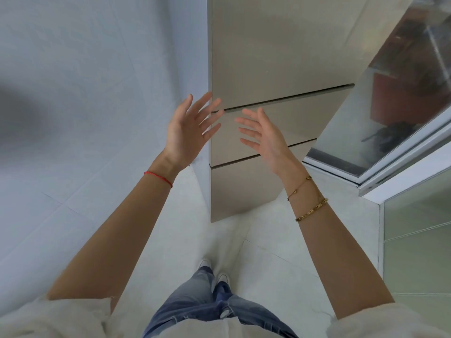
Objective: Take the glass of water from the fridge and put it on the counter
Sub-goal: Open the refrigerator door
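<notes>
Fridge point(263, 57) top beyond upper edge

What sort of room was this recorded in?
Probably a home kitchen or a corner beside one. A tall fridge with closed metallic doors stands against a white tiled wall, on a pale tiled floor, with a sliding glass door to its right. Both hands are empty.

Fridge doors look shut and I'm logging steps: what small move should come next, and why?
Probably bring the left hand to the upper door's left edge on the fridge and pull. Both it and the right hand are open and empty, and no glass shows.
</notes>
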`<state>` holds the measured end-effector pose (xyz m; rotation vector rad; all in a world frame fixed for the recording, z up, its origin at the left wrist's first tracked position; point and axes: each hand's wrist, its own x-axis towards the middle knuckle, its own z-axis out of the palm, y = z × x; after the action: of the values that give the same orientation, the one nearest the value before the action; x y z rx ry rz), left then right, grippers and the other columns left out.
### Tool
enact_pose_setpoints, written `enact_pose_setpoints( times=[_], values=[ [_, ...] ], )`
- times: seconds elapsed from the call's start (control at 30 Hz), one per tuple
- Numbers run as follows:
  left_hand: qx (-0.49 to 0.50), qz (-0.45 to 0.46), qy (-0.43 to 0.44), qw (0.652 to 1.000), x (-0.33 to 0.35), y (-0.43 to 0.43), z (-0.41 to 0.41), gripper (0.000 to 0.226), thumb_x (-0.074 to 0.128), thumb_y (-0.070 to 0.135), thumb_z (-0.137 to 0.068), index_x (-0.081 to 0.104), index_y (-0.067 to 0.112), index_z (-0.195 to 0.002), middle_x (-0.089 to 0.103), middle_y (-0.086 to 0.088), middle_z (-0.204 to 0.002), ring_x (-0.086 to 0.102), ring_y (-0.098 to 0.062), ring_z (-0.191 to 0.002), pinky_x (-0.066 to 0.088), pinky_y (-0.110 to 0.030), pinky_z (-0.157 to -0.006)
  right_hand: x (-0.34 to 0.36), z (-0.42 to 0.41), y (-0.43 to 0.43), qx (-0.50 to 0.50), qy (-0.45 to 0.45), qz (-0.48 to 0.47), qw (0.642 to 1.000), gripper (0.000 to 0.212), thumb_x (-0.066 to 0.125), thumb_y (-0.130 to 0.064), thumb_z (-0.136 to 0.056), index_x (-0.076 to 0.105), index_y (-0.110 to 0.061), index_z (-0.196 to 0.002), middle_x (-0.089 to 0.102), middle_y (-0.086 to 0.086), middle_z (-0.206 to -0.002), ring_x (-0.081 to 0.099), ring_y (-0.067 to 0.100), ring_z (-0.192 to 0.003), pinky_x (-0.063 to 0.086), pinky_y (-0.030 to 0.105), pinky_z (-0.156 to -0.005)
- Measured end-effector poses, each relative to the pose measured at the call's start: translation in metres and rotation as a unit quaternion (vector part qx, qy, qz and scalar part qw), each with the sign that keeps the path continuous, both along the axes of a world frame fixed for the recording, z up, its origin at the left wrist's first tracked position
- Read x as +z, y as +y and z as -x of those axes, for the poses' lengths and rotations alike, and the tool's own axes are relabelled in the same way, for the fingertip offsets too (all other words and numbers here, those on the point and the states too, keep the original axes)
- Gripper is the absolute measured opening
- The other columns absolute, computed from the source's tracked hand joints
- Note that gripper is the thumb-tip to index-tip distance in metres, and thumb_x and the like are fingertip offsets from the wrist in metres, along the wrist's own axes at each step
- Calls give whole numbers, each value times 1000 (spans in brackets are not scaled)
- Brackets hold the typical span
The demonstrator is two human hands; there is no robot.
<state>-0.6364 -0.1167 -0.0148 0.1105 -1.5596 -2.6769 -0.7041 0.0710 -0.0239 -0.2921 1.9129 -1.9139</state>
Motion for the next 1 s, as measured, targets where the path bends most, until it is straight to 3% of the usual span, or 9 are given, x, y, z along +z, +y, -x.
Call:
enact_pose_setpoints(
  times=[0.2,0.33,0.47,0.6,0.73,0.87,1.0],
  values=[
    [122,139,4,983,15,-3,26,45,50,35,-103,49,22,-146,53,2,-150,55,-14,-134,42,-42,-117,4,13,-10,-7,1,1,1000,55,28,-51,-107,50,-19,-145,63,1,-137,59,19,-127,49,39,-108],
    [153,241,-5,958,27,-4,57,54,59,28,-100,38,26,-150,39,0,-155,44,-16,-139,39,-35,-115,9,19,-21,-16,2,-1,1000,52,29,-49,-107,51,-19,-143,64,1,-135,58,20,-127,48,40,-109],
    [168,267,-17,949,36,-4,88,60,59,26,-100,32,22,-153,41,-1,-150,43,-17,-136,37,-25,-101,16,24,-33,-20,3,-6,1000,51,29,-47,-108,50,-18,-142,60,6,-141,56,24,-131,46,42,-111],
    [177,278,-6,944,39,-9,108,50,59,16,-99,41,14,-146,52,-3,-135,52,-12,-114,46,-10,-84,25,31,-43,-33,1,-7,999,51,29,-45,-108,49,-15,-144,59,7,-142,56,24,-130,46,42,-111],
    [189,315,4,930,42,-13,120,45,62,14,-97,48,7,-139,60,-12,-135,59,-19,-114,50,-27,-99,34,39,-49,-65,36,-21,997,49,31,-42,-108,50,-14,-143,57,8,-143,56,24,-130,46,40,-111],
    [205,346,0,915,44,-20,126,41,65,18,-95,53,4,-132,67,-8,-114,62,-17,-100,48,-20,-85,41,42,-54,-115,91,-40,988,47,39,-41,-107,49,-17,-145,54,2,-144,51,17,-132,43,42,-115],
    [203,377,2,904,43,-26,127,39,66,20,-96,54,3,-128,71,-10,-117,61,-17,-97,47,-23,-89,47,40,-58,-137,152,-49,978,46,44,-37,-106,47,-18,-148,49,-8,-146,45,5,-134,38,41,-120]
  ],
)
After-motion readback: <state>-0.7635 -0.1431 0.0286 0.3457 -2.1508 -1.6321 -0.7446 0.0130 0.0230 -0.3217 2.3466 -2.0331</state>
